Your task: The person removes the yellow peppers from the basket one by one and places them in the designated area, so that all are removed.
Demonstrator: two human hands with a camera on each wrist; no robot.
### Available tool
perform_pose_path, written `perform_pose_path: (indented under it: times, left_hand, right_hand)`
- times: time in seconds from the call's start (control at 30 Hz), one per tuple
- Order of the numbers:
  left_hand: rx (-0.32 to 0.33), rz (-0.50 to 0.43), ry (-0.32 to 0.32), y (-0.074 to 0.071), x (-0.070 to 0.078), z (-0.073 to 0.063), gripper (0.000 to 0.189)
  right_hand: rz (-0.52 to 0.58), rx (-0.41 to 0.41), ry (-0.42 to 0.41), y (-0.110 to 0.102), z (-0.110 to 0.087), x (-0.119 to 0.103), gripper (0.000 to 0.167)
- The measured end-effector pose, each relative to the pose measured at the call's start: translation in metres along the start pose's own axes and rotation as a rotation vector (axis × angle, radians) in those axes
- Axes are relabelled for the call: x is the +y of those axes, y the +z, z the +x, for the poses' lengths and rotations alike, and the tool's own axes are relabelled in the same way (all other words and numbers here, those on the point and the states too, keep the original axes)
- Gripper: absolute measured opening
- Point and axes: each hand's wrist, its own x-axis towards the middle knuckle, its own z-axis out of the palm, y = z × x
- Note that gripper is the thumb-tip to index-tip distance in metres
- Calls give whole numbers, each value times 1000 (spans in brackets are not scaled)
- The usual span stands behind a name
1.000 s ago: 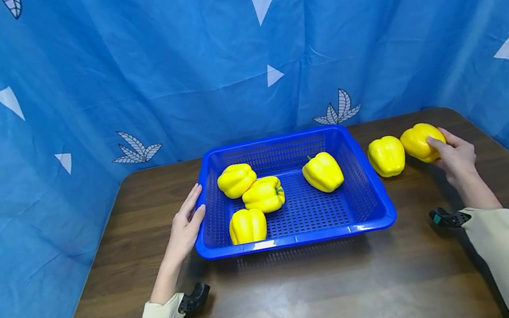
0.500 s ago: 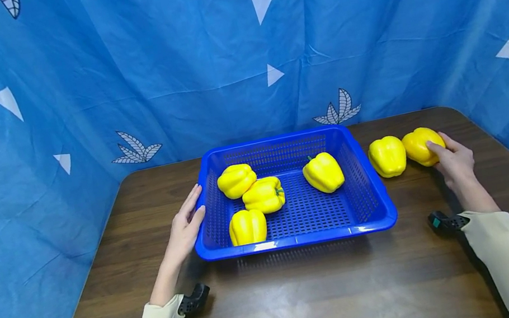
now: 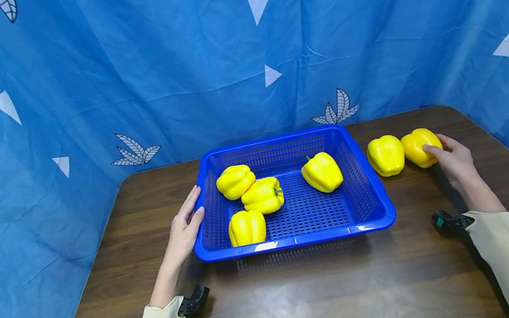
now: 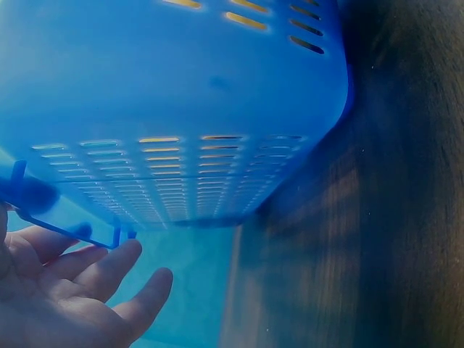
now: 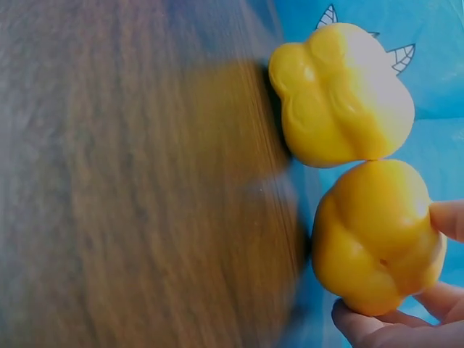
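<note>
In the head view my left hand [image 3: 184, 229] rests along the left side of a blue plastic basket [image 3: 294, 240], fingers extended at its rim. The left wrist view shows the fingers [image 4: 109, 272] relaxed beneath the rim. My right hand [image 3: 456, 160] holds a yellow bell pepper [image 3: 420, 148] on the table at the right, thumb on one side and fingers on the other. Close against it, to its left, sits another yellow bell pepper [image 3: 386, 156]. In the right wrist view the held pepper [image 5: 380, 235] meets the second pepper [image 5: 344, 94].
Inside the basket, three yellow bell peppers lie toward the left, among them one front pepper [image 3: 247, 227]; a single pepper [image 3: 322, 172] lies at the right. The brown wooden table [image 3: 304, 298] ends at a blue patterned curtain [image 3: 217, 63].
My right hand has lowered the yellow bell pepper slightly onto the table beside the other one, then shifted a little. The left hand and the basket have stayed in place.
</note>
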Motion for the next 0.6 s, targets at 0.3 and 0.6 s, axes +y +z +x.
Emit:
perform_pose_path:
  times: [0.3, 0.6]
  left_hand:
    - [1, 4, 0, 0, -1, 0, 49]
    - [4, 9, 8, 0, 2, 0, 50]
  right_hand:
    - [-104, -49, -102, 1, -2, 3, 76]
    - [-212, -15, -171, 8, -3, 7, 77]
